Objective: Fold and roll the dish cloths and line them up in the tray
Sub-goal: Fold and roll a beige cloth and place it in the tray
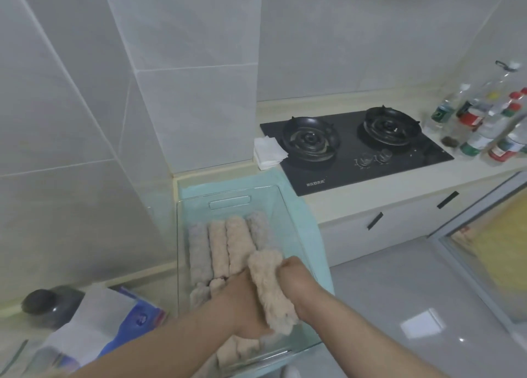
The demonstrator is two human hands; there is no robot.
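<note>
Over the near right part of the clear tray (182, 235), the left hand (248, 306) and right hand (291, 275) close their fingers on a beige rolled cloth (271, 289), one hand on each side of it. It looks fluffy, light and limp, likely to unroll unless gripped around its middle. In the tray, rolled cloths (225, 249), grey and beige, already lie side by side. The tray rests on a mint towel (302, 215) on the tabletop.

Beige rolled cloth (271, 289), black hob (356, 149)
</note>
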